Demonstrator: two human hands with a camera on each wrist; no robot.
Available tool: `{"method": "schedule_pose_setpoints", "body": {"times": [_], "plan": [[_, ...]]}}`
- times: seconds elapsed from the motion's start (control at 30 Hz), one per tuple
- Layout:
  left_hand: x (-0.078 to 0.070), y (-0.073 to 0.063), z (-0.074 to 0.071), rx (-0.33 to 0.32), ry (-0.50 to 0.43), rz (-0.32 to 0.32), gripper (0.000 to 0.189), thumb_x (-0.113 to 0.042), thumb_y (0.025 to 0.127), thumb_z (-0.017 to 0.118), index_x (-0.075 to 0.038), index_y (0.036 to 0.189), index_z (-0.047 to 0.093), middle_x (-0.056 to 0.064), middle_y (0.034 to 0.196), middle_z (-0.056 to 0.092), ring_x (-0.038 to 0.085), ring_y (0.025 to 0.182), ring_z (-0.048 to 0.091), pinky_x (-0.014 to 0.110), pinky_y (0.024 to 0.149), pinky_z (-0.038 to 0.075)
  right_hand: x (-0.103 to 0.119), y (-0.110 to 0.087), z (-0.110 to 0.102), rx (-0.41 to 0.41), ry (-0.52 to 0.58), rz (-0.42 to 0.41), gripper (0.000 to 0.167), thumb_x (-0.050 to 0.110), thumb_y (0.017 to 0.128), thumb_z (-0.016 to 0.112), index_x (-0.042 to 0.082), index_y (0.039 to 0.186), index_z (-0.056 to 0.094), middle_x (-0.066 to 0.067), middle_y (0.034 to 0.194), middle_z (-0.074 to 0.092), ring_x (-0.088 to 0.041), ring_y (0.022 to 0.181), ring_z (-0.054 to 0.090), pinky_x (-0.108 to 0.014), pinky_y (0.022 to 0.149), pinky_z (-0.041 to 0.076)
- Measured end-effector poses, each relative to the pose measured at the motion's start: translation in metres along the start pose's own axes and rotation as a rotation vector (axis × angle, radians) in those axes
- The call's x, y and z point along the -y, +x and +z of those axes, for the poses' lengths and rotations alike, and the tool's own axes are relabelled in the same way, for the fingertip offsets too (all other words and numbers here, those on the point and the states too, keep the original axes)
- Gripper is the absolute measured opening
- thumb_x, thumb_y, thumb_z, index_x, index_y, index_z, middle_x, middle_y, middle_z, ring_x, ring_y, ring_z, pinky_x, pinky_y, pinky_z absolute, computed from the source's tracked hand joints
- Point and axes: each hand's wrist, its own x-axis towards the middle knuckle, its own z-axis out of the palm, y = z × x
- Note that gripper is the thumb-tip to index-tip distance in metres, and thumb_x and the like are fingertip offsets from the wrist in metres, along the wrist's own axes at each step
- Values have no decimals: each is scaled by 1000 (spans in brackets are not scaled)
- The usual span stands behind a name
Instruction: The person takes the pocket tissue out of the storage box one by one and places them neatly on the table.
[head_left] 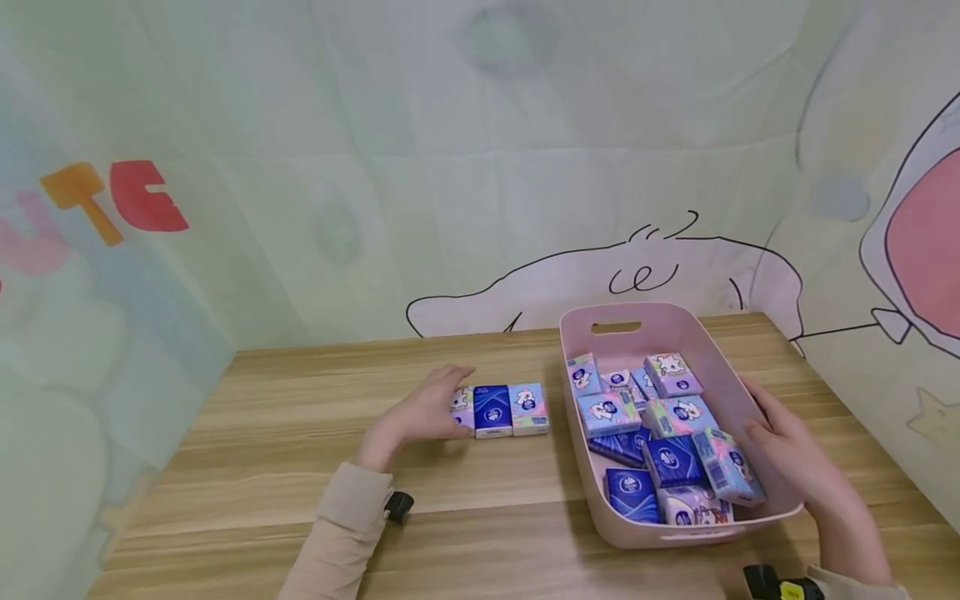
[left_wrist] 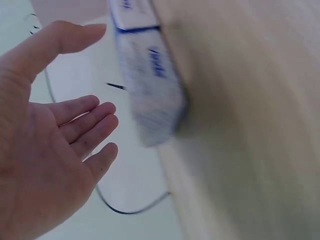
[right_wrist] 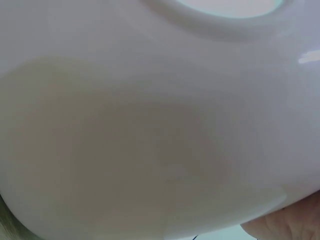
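Observation:
Three small tissue packs stand side by side in a row on the table: a blue pack in the middle, a pastel cartoon pack on the right and a lilac cartoon pack on the left. My left hand is spread around the row's left end, partly covering the lilac pack. In the left wrist view its fingers are relaxed, with a gap to the row of packs. My right hand grips the right rim of a pink plastic basket, thumb at the top edge.
Inside the basket lie several more tissue packs, among them blue ones and cartoon ones. The basket stands on the right part of the wooden table. A printed curtain hangs behind the table's far edge.

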Motion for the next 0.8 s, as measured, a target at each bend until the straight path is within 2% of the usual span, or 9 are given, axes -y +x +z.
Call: {"method": "schedule_pose_setpoints", "body": {"times": [0.13, 0.4, 0.57, 0.8], "plan": [[-20, 1, -9, 7, -20, 18, 95, -26, 71, 81, -8, 150, 31, 16, 155, 32, 36, 145, 25, 54, 117, 26, 1, 0, -1, -5, -7, 1, 57, 9, 102, 30, 3, 154, 7, -38, 151, 17, -57, 132, 23, -73, 102, 22], [-50, 12, -18, -15, -39, 129, 88, -31, 76, 78, -9, 149, 34, 10, 152, 38, 30, 140, 37, 47, 114, 34, 2, 1, -1, -6, -20, 8, 57, 9, 102, 29, 2, 153, 7, -39, 150, 18, -57, 132, 24, -74, 101, 23], [-73, 14, -24, -18, -50, 175, 86, -34, 78, 77, -10, 149, 34, 8, 153, 37, 27, 142, 34, 45, 116, 33, 0, 0, 0, -1, -4, 6, 57, 11, 102, 30, 4, 154, 7, -38, 151, 18, -56, 132, 24, -73, 101, 23], [-111, 19, -30, 35, -44, 283, 87, -37, 78, 77, -13, 149, 34, 4, 152, 39, 21, 142, 35, 39, 116, 33, -2, 0, 0, -5, 0, 3, 57, 11, 102, 30, 4, 154, 7, -38, 151, 17, -57, 132, 23, -74, 102, 22]]}}
